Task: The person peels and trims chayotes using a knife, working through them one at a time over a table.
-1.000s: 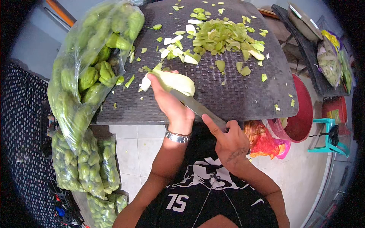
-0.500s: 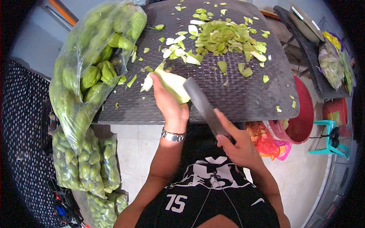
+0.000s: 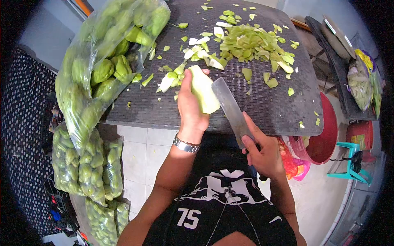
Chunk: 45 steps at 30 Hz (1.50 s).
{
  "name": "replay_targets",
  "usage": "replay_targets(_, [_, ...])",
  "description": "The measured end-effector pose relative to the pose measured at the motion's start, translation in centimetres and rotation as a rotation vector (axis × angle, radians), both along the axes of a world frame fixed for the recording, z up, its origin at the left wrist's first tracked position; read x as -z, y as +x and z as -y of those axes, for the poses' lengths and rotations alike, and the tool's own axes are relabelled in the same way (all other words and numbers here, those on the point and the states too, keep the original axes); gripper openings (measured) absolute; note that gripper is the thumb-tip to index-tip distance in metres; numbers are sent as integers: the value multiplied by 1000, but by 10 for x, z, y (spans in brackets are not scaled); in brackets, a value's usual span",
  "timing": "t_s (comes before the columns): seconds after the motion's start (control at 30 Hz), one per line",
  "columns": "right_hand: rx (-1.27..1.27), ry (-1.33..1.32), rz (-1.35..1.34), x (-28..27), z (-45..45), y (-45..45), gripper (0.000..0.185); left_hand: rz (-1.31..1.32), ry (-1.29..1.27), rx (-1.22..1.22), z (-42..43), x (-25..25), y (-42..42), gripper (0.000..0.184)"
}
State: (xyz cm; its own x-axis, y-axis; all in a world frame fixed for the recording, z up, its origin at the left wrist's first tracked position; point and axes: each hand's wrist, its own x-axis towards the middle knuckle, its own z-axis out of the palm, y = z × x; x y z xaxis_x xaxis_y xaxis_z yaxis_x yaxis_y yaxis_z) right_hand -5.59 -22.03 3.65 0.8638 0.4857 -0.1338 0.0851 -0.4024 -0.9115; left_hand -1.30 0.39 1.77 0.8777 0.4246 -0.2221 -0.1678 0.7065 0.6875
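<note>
In my left hand (image 3: pixel 191 102) is a pale, peeled chayote (image 3: pixel 204 90), held upright over the table's near edge with the fingers wrapped behind it. My right hand (image 3: pixel 262 152) grips a wide-bladed knife (image 3: pixel 230 108) by its handle. The blade points up and left, and its tip is close beside the chayote; whether they touch I cannot tell. Beyond my left hand lie whitish-green cut pieces (image 3: pixel 167 82). A heap of green peelings (image 3: pixel 250 43) is spread farther back on the dark woven table (image 3: pixel 164 110).
A clear plastic bag of green chayotes (image 3: pixel 102 71) rests on the table's left side. More filled bags (image 3: pixel 88 166) stand on the floor below it. At the right are a red tub (image 3: pixel 326 127), a turquoise stool (image 3: pixel 349 162) and a dark side table (image 3: pixel 328 61) with bags.
The chayote has turned more upright in my left hand, showing its pale face. The knife has drawn slightly right. The camera view has shifted a little.
</note>
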Motion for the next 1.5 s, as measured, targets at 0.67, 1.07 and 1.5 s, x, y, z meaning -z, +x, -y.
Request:
replay_targets(0.67, [-3,-46,-105,3,-6,-5,59,-37,9,39,10,10,5,51])
replay_targets(1.07, [-109,295,-616,11,7,5,59,-30,170,-36,13,11,10,65])
replay_targets(1.5, [-85,601,-778,3,1,28,63,-114,-78,144,10,5,1,62])
